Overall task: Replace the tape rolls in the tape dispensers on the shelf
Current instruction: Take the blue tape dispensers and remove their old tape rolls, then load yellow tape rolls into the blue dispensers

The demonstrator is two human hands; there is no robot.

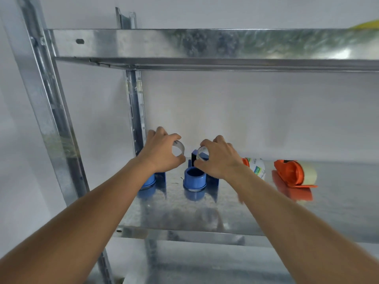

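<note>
Two blue tape dispensers stand on the metal shelf (205, 214). My left hand (162, 152) pinches a thin white tape ring (178, 149) above the left blue dispenser (150, 180), which it partly hides. My right hand (219, 158) pinches a second white tape ring (202, 153) just above the middle blue dispenser (194, 178), whose round hub stands bare. To the right lie two orange dispensers: one (255, 166) carries a white printed roll and sits half behind my right wrist, the other (291, 175) carries a cream roll.
A galvanized upper shelf (205, 46) runs overhead. A steel upright (51, 111) stands at the left and a slotted post (136, 107) at the back corner. A yellow object (367, 24) shows on the upper shelf at the far right.
</note>
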